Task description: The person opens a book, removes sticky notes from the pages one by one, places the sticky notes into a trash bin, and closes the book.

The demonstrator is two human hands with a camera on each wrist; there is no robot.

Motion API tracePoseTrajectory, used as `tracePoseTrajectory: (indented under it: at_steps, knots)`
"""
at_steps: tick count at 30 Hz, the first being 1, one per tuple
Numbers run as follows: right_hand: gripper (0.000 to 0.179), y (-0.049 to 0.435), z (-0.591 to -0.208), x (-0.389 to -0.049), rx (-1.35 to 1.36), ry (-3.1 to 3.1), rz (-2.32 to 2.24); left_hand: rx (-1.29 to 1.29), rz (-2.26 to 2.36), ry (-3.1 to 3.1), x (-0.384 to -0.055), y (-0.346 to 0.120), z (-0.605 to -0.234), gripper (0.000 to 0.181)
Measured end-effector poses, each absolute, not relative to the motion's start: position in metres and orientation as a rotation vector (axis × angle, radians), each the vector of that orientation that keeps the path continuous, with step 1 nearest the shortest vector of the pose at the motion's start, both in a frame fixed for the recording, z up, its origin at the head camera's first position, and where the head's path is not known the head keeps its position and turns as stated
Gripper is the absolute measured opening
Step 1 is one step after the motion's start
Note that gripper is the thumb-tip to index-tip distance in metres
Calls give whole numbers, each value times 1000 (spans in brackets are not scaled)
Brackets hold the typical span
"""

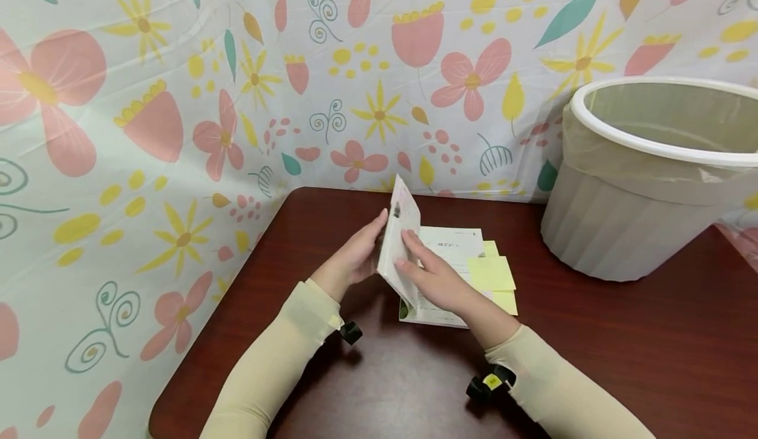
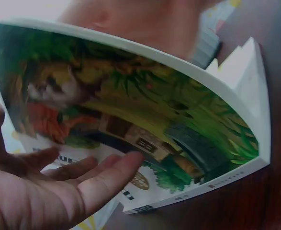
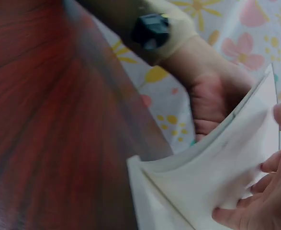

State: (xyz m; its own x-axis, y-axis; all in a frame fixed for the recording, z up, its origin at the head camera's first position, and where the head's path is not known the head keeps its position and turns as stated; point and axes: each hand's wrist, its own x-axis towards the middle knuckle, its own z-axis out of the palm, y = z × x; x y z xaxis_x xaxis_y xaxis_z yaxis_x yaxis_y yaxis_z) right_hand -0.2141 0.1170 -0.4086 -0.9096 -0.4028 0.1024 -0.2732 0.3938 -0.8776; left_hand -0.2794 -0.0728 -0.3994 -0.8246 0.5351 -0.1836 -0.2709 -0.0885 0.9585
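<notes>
An open paperback book (image 1: 451, 245) lies on the table with its left part lifted nearly upright. My left hand (image 1: 357, 255) is at the outer side of that lifted part, its fingers extended along the cover. The left wrist view shows the cover's colourful picture of greenery (image 2: 178, 91) above the loosely spread left hand (image 2: 54, 191). My right hand (image 1: 435, 280) rests on the inner side of the lifted part with straight fingers. A bowed white page (image 3: 212, 177) lies under the right fingertips in the right wrist view. Yellow sticky notes (image 1: 491, 273) stick out from the book's right edge.
A waste bin (image 1: 622, 208) with a white rim and a liner stands at the right of the dark red-brown table (image 1: 367, 386). Flower-patterned cloth (image 1: 249, 129) hangs along the back and left sides, close to the table edge.
</notes>
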Motion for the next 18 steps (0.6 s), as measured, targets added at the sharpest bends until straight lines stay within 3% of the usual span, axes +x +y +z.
tracePoseTrajectory:
  at_steps: [4, 12, 18]
  knots:
    - [71, 111, -415, -208, -705, 2614, -1337, 271, 2015, 1666, -283, -85, -396, 82]
    - [69, 108, -426, -201, -832, 2690, -1043, 122, 2126, 1661, -301, -115, -389, 63]
    - [65, 107, -432, -200, -906, 2745, -862, 13, 2135, 1715, -310, -141, -390, 65]
